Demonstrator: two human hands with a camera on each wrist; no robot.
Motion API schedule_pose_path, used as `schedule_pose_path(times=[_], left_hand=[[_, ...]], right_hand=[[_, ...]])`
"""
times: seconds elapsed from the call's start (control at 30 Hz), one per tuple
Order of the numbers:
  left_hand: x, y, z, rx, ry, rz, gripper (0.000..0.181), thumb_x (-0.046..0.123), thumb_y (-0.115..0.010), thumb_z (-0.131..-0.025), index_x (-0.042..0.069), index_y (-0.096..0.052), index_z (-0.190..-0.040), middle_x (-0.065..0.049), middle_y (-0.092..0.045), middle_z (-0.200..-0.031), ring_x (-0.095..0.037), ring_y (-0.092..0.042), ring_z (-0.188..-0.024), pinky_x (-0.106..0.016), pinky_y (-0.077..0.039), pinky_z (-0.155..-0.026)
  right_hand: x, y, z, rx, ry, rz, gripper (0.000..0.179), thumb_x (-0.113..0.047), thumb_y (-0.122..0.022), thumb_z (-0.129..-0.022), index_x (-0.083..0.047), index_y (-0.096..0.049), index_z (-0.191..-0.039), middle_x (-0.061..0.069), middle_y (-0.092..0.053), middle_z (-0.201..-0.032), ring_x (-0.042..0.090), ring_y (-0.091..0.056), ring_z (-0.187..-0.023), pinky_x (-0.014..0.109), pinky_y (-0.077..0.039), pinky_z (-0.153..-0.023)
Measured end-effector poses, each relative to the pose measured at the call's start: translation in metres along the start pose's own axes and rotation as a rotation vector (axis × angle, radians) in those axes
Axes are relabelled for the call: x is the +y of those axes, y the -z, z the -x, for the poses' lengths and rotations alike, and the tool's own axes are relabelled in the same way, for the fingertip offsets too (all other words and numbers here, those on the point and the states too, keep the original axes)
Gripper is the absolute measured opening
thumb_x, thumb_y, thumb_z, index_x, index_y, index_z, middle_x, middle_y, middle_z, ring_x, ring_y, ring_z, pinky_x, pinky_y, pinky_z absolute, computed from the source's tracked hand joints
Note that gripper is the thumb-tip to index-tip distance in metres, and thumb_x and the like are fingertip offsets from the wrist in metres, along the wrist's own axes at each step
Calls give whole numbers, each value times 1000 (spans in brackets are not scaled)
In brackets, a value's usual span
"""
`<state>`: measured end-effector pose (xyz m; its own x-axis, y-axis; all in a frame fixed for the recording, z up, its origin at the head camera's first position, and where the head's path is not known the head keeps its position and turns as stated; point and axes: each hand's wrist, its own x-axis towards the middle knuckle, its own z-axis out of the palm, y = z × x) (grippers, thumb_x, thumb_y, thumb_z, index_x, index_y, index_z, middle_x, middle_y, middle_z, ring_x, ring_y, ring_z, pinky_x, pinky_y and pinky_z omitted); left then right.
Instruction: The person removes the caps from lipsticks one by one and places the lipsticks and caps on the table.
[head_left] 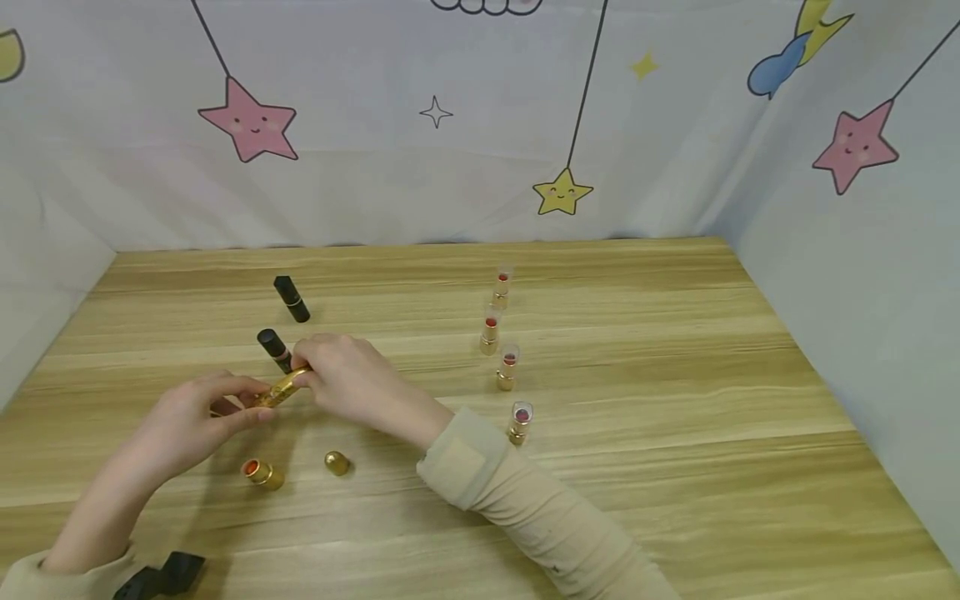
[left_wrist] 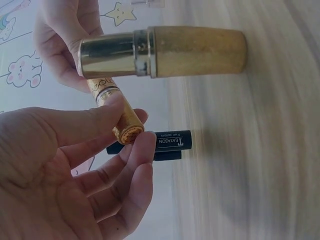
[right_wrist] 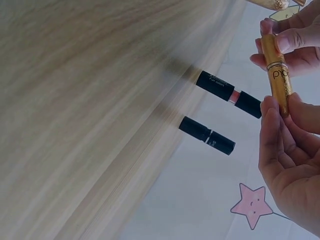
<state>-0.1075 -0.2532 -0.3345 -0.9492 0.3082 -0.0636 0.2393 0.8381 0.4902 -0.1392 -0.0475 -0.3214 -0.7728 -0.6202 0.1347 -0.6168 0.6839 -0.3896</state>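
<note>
Both hands hold one slim gold lipstick tube (head_left: 282,389) above the table. My left hand (head_left: 197,410) pinches one end between thumb and fingers; in the left wrist view that end shows a dark round base. The right hand (head_left: 348,383) grips the opposite end, its fingertips curled round it, as the right wrist view shows. A silvery ring divides the tube, and dark lettering runs along it. Below the hands stand an uncapped gold lipstick (head_left: 262,474) with an orange-red tip and a small round-topped gold piece (head_left: 337,463). A gold tube (left_wrist: 200,51) looms large in the left wrist view.
Behind the hands stand two black lipsticks, the nearer one (head_left: 274,349) close to the right fingers, the other (head_left: 292,298) farther back. Several clear-capped lipsticks (head_left: 509,367) form a row right of centre. Fabric walls (head_left: 375,183) border the wooden table (head_left: 675,375).
</note>
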Motion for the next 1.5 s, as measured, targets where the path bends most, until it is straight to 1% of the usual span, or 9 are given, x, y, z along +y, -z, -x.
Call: schedule_pose_path(times=[0.17,0.3,0.5,0.8,0.9,1.1,1.27,1.4,1.5], left_hand=[[-1,0,1,-9,-5,-3,34,25,-70,-87,3,-69,-112,-10,-69,-93,-27,-68,-80,-43,-51,-65],[-3,0,2,-19,-1,-3,34,24,-70,-88,1,-68,-113,-11,-69,-94,-27,-68,-80,-43,-51,-64],[-4,-1,1,-21,9,-15,34,26,-70,-87,3,-69,-112,-11,-70,-93,-27,-68,-80,-42,-50,-64],[-6,-2,2,-22,17,-15,28,25,-72,-85,6,-71,-105,-8,-70,-91,-19,-67,-76,-39,-49,-64],[-7,-3,2,-21,29,-11,27,24,-73,-84,6,-72,-104,-8,-71,-91,-18,-67,-74,-38,-50,-64],[-9,-3,2,-41,82,-6,31,27,-72,-86,3,-70,-105,-12,-72,-93,-20,-67,-76,-35,-49,-63],[-11,-3,1,-35,106,-12,32,29,-71,-86,3,-70,-104,-14,-72,-96,-22,-68,-79,-37,-49,-66],[-11,-3,1,-18,99,-13,28,28,-72,-85,6,-70,-102,-13,-74,-93,-22,-69,-79,-41,-50,-69],[-12,-3,0,-14,96,-14,31,27,-72,-85,4,-69,-105,-13,-74,-91,-22,-69,-79,-46,-50,-72]], right_hand=[[0,1,1,11,9,1,7,-21,-62,-94,-16,-64,-99,-10,-63,-92,0,-51,-75,12,-40,-65],[0,2,1,19,17,-7,8,-19,-62,-94,-16,-64,-100,-9,-64,-94,0,-51,-75,11,-41,-66],[0,2,2,19,11,-8,9,-19,-62,-93,-16,-65,-101,-9,-64,-95,0,-52,-76,11,-40,-67],[1,5,2,16,-12,-23,11,-19,-62,-93,-15,-66,-103,-8,-66,-97,1,-53,-76,9,-40,-65],[3,8,2,16,-29,-27,12,-18,-62,-93,-15,-66,-104,-7,-65,-97,1,-54,-78,10,-41,-67],[5,10,2,27,-54,-44,13,-18,-61,-94,-16,-66,-105,-7,-65,-98,1,-54,-80,10,-41,-68],[6,10,2,43,-69,-43,13,-18,-61,-94,-15,-66,-105,-6,-63,-97,1,-53,-79,9,-41,-66],[7,9,1,53,-69,-39,13,-18,-61,-94,-15,-66,-105,-6,-63,-96,1,-52,-78,9,-41,-65],[7,9,1,50,-73,-42,13,-19,-62,-93,-15,-66,-106,-7,-63,-95,1,-52,-77,9,-40,-65]])
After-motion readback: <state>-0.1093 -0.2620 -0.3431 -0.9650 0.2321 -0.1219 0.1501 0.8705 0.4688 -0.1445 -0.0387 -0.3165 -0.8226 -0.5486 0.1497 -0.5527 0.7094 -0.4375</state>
